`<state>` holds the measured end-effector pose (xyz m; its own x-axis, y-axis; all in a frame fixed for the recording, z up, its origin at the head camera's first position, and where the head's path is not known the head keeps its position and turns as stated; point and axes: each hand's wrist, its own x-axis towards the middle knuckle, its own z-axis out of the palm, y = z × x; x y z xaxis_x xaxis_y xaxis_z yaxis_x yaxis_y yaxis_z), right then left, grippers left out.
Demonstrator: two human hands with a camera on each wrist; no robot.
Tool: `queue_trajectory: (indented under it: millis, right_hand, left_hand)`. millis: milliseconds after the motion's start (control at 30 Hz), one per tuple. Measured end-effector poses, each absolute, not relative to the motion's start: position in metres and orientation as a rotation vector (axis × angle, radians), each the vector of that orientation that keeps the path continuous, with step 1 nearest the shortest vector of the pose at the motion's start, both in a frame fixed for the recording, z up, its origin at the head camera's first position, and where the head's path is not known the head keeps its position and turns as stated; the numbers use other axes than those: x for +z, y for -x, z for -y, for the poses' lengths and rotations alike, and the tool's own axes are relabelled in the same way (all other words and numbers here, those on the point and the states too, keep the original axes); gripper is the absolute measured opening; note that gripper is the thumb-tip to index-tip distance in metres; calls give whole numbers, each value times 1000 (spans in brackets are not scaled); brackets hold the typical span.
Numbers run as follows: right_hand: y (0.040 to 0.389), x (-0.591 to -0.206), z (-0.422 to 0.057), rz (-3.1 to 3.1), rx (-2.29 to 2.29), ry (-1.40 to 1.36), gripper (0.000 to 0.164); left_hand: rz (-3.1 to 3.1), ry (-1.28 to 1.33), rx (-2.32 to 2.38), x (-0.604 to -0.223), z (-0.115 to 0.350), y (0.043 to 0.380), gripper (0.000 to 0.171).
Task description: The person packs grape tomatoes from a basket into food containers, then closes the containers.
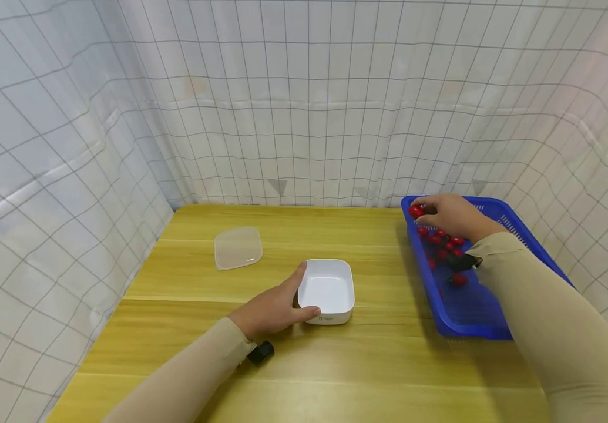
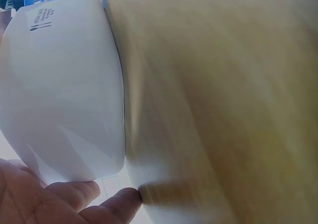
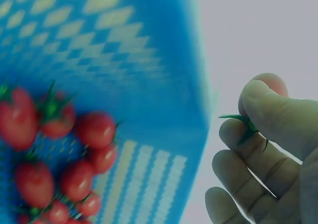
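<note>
A square white food container [image 1: 327, 288] stands upright on the table. My left hand [image 1: 277, 302] holds it by its left side, thumb along the near edge and index finger by the far corner; in the left wrist view, other fingers [image 2: 74, 194] lie low beside its wall. Over the far left corner of the blue basket [image 1: 430, 294], my right hand [image 1: 454, 216] pinches a red cherry tomato [image 1: 416, 211] between thumb and fingers. The right wrist view shows its green stem [image 3: 244, 122], with the thumb covering most of the fruit. Several more cherry tomatoes [image 3: 34, 184] lie in the basket.
A translucent, square lid [image 1: 238, 248] lies flat on the wooden table [image 1: 304, 376], left of the container and farther back. Grid-patterned white curtains [image 1: 304, 117] surround the table at the back and sides. The basket stands at the right, its rim raised above the tabletop.
</note>
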<state>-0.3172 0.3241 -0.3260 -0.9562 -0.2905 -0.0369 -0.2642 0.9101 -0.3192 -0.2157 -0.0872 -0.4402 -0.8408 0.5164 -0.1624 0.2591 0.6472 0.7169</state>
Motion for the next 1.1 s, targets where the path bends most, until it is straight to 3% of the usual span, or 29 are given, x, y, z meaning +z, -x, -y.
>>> queue_trajectory:
  millis: [167, 567, 1100]
  right_hand:
    - [310, -316, -293, -2934, -568, 482, 50]
    - [293, -314, -226, -2832, -548, 783, 41]
    - [272, -327, -180, -2722, -405, 1090, 26]
  left_hand:
    - [-2520, -614, 1004, -441, 87, 216, 115]
    - [-2542, -614, 962, -438, 86, 217, 113]
    - [-2523, -616, 973, -437, 84, 226, 114]
